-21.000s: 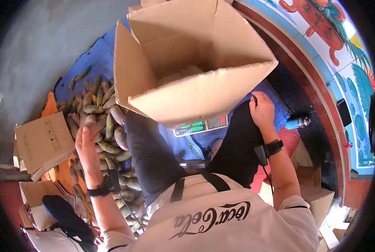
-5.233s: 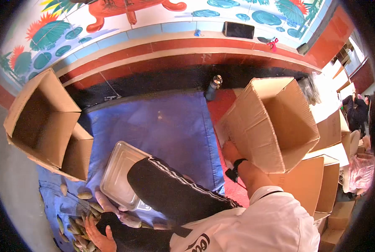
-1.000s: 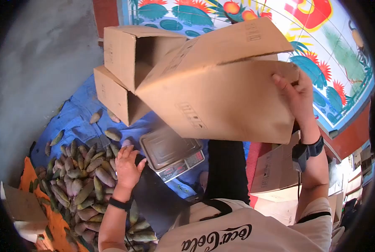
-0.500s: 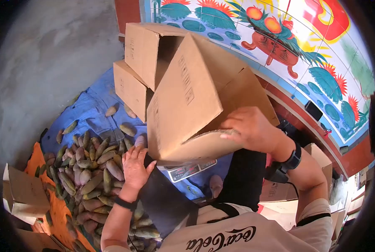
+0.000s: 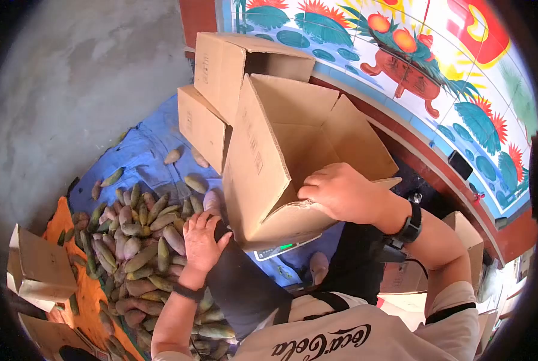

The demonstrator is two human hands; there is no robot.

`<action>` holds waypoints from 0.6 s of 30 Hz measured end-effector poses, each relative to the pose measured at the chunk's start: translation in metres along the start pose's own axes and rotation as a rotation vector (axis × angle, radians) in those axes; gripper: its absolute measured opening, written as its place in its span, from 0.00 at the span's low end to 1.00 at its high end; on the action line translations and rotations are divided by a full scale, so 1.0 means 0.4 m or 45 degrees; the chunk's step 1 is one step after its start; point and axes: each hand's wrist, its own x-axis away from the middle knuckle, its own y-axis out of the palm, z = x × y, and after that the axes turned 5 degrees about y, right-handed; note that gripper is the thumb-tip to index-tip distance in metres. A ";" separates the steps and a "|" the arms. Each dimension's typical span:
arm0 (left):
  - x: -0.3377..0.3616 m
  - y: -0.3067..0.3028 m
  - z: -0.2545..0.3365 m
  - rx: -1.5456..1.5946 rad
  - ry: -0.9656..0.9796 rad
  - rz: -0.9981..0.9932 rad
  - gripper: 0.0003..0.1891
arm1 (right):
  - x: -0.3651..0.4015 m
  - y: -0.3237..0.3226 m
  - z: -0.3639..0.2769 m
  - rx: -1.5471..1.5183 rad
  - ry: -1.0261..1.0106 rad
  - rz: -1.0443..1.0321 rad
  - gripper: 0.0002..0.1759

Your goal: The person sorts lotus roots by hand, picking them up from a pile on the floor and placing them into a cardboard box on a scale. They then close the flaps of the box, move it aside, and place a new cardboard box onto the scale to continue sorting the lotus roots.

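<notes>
A large open cardboard box [image 5: 260, 162] stands in front of me on a scale [image 5: 293, 246], whose green display peeks out below its near edge. My right hand [image 5: 344, 192] is closed over the box's near rim, with the fingers curled over the cardboard edge. The part of the box's inside that I can see is bare cardboard. My left hand [image 5: 204, 242] lies on my dark-trousered knee [image 5: 245, 277], fingers spread, holding nothing. Beside that hand spreads a heap of long greenish and purplish tubers [image 5: 142, 240], probably sweet potatoes.
Two more cardboard boxes [image 5: 211, 75] are stacked behind the large one. A blue sheet [image 5: 133, 162] and an orange sheet [image 5: 58, 234] lie under the heap. Another box [image 5: 43, 265] sits at the far left. A painted tile wall [image 5: 425, 54] rises behind.
The large box has come down and tilted, so its opening shows more. My right hand has moved left along its rim. The scale's display now glows green. My left hand stays on the knee.
</notes>
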 end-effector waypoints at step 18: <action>-0.007 0.010 -0.013 0.040 0.011 0.039 0.21 | -0.014 0.079 -0.057 0.047 0.057 -0.071 0.18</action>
